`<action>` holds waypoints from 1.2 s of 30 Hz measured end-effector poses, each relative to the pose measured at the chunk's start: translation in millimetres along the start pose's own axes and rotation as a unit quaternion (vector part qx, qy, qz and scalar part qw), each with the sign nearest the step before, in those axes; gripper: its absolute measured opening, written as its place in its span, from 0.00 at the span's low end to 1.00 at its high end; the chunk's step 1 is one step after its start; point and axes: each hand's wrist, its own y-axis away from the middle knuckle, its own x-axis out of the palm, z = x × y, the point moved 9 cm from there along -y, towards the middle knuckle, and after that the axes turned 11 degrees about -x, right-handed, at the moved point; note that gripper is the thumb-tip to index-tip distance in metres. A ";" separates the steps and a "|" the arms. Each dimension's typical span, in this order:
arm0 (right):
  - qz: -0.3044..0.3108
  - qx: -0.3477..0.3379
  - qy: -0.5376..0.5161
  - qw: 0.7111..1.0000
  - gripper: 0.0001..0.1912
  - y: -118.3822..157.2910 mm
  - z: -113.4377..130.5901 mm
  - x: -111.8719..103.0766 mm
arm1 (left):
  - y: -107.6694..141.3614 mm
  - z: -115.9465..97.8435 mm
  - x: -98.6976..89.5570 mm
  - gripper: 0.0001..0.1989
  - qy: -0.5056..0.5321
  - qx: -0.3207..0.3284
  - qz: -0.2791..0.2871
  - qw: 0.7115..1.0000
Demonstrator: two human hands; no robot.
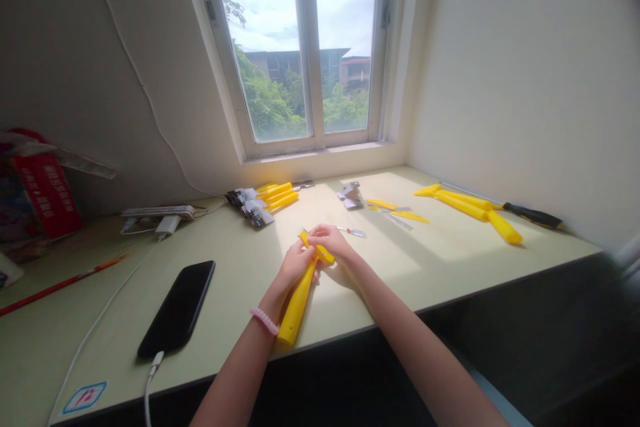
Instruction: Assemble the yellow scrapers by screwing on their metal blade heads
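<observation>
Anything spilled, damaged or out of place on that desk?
No spill or damage stands out. Slightly odd: the white charging cable from the black rectangular phone runs off the pale-green desk, a possible snag.

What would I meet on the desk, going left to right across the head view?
Red stick, black phone, yellow tool held by the left hand and right hand, thin yellow pieces, black handle.
</observation>
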 end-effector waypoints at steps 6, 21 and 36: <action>0.022 0.015 -0.027 0.999 0.05 3.1 1.0 1.7 | 0.7 0.3 1.3 0.19 0.006 -0.003 0.003 1.000; 0.032 0.060 -0.067 0.995 0.03 10.9 11.1 2.6 | 6.1 -3.1 9.8 0.20 0.008 0.001 0.034 0.999; -0.041 -0.011 0.005 0.999 0.05 0.9 10.7 -11.5 | 5.8 -2.1 6.6 0.18 0.020 -0.006 0.011 1.000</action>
